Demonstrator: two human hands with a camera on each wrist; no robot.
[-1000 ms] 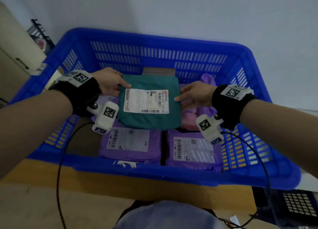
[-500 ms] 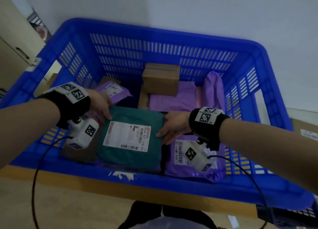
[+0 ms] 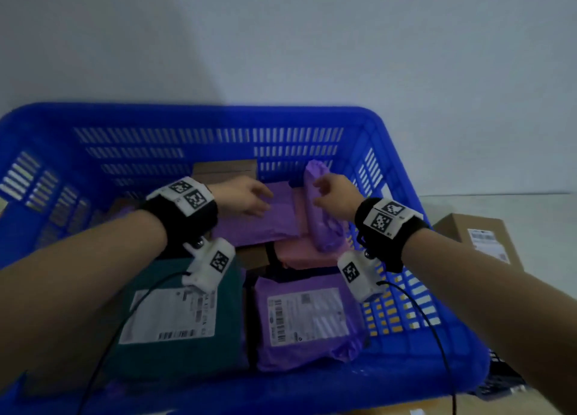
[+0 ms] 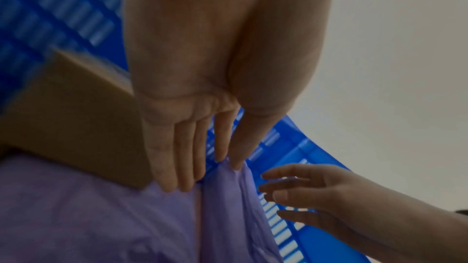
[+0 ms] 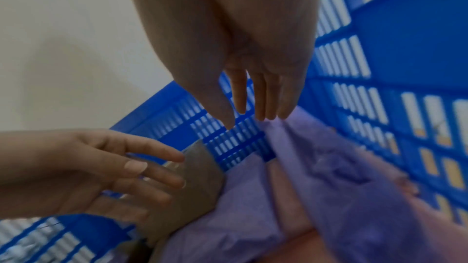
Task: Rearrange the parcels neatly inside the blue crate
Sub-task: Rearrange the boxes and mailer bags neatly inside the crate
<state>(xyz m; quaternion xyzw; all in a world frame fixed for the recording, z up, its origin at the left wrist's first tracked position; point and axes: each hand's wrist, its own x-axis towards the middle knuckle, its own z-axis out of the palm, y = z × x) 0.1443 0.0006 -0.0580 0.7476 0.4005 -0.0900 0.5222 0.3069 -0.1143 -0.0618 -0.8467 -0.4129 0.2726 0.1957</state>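
Observation:
The blue crate (image 3: 187, 115) holds several parcels. A green parcel (image 3: 187, 346) with a white label lies flat at the front left, beside a labelled purple parcel (image 3: 306, 349). Further back a flat purple parcel (image 3: 265, 224) lies over a pink one (image 3: 306, 255). A purple bag (image 3: 324, 227) stands on edge against the right wall. My left hand (image 3: 262, 201) hovers over the flat purple parcel with straight fingers (image 4: 187, 167), holding nothing. My right hand (image 3: 318, 193) is spread open just above the upright bag (image 5: 354, 177).
A brown cardboard box (image 3: 224, 168) stands against the crate's back wall, just beyond my left hand. Another labelled carton (image 3: 480, 236) lies outside the crate on the right. Camera cables trail from both wrists over the front parcels.
Both hands have let go of the green parcel, which now lies at the front left. They have moved to the back of the crate, over the purple parcels.

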